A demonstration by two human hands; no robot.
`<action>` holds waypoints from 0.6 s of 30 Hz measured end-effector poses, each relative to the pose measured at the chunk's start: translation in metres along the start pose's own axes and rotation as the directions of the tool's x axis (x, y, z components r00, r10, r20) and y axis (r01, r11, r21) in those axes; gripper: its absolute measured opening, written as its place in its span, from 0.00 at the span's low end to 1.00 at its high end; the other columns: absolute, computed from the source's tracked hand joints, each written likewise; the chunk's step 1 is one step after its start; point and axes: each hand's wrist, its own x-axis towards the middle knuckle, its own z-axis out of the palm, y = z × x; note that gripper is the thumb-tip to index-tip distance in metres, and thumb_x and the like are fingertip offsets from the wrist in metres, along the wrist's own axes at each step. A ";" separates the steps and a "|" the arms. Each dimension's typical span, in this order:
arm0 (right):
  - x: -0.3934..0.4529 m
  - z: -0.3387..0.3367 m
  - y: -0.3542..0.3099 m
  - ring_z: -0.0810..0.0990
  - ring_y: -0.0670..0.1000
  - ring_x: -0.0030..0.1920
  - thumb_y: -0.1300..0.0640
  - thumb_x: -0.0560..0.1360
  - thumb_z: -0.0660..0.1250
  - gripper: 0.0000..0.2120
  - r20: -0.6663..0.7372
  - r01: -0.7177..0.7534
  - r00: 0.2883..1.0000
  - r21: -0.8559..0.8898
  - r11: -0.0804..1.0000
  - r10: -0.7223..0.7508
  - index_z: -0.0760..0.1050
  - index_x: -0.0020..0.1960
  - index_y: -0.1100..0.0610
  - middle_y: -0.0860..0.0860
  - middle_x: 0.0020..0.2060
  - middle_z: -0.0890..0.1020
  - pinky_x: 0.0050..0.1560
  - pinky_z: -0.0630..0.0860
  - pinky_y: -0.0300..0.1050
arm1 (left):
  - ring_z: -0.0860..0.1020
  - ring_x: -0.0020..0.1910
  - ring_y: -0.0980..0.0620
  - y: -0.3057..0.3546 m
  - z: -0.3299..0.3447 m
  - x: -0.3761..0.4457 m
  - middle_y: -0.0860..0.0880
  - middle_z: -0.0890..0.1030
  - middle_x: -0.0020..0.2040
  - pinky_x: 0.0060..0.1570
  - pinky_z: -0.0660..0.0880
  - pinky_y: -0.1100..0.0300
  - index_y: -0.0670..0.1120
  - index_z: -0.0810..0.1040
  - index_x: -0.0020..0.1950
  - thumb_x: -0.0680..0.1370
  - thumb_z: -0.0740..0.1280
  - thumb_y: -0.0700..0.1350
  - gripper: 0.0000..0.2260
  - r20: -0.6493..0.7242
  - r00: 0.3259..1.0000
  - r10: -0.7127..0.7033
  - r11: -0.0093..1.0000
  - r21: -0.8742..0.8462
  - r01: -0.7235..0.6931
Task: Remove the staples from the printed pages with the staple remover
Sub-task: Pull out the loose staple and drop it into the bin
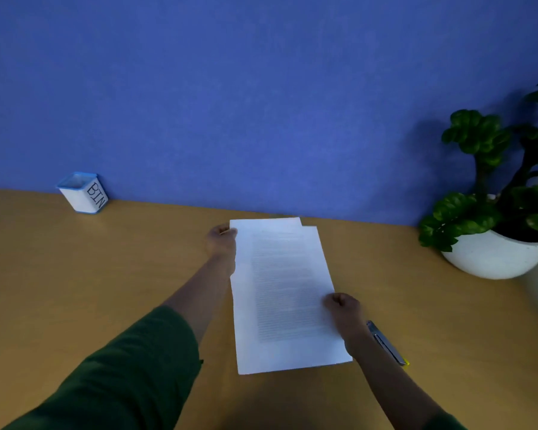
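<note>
The printed pages (280, 290) are white sheets with blocks of text, held above the wooden desk (106, 274) in the middle of the view. The upper sheet is shifted against the one beneath, so a second corner shows at the far end. My left hand (221, 243) pinches the far left corner of the pages. My right hand (343, 308) grips their right edge. A slim metal staple remover (387, 344) with a yellow tip lies on the desk just right of my right wrist, partly hidden by it. No staple can be made out.
A small white cup with a blue rim, marked BIN (83, 192), stands at the back left against the blue wall (261, 103). A leafy plant in a round white pot (494, 256) occupies the back right corner.
</note>
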 end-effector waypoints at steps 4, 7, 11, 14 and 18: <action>0.009 0.008 0.003 0.61 0.48 0.28 0.59 0.75 0.62 0.15 0.005 0.010 1.000 -0.130 0.991 -0.009 0.64 0.30 0.55 0.49 0.26 0.65 0.28 0.58 0.39 | 0.74 0.63 0.41 -0.026 -0.011 -0.003 0.40 0.75 0.65 0.61 0.71 0.51 0.42 0.66 0.72 0.75 0.68 0.40 0.25 0.120 0.989 -0.085 0.991 0.115 0.071; 0.015 0.013 0.002 0.63 0.48 0.28 0.59 0.75 0.62 0.13 0.008 0.004 1.000 -0.183 0.983 -0.003 0.67 0.32 0.57 0.50 0.27 0.68 0.28 0.59 0.39 | 0.73 0.64 0.42 -0.040 -0.019 -0.007 0.40 0.73 0.67 0.59 0.70 0.54 0.41 0.66 0.72 0.76 0.67 0.39 0.25 0.147 0.985 -0.089 0.982 0.180 0.062; 0.019 0.018 0.000 0.70 0.51 0.33 0.60 0.75 0.61 0.09 0.009 0.039 0.999 -0.322 0.946 -0.038 0.75 0.39 0.63 0.56 0.35 0.75 0.31 0.65 0.42 | 0.74 0.54 0.47 -0.052 -0.033 -0.009 0.42 0.76 0.64 0.49 0.68 0.61 0.39 0.72 0.67 0.76 0.65 0.37 0.19 0.121 0.991 -0.060 0.973 0.230 0.031; 0.021 0.025 -0.001 0.73 0.57 0.55 0.57 0.75 0.61 0.09 -0.053 0.126 0.982 -0.541 0.831 -0.183 0.79 0.45 0.60 0.57 0.54 0.75 0.52 0.73 0.51 | 0.72 0.50 0.50 -0.058 -0.045 -0.005 0.42 0.78 0.60 0.45 0.68 0.62 0.38 0.75 0.64 0.76 0.64 0.36 0.16 0.069 0.997 -0.022 0.970 0.242 0.005; 0.020 0.044 -0.010 0.66 0.57 0.67 0.54 0.75 0.63 0.10 -0.040 0.236 0.947 -0.592 0.771 -0.320 0.80 0.50 0.56 0.53 0.66 0.72 0.65 0.65 0.54 | 0.72 0.49 0.50 -0.067 -0.061 0.001 0.46 0.76 0.51 0.38 0.69 0.63 0.36 0.76 0.62 0.76 0.65 0.35 0.15 0.035 0.999 -0.011 0.972 0.233 0.003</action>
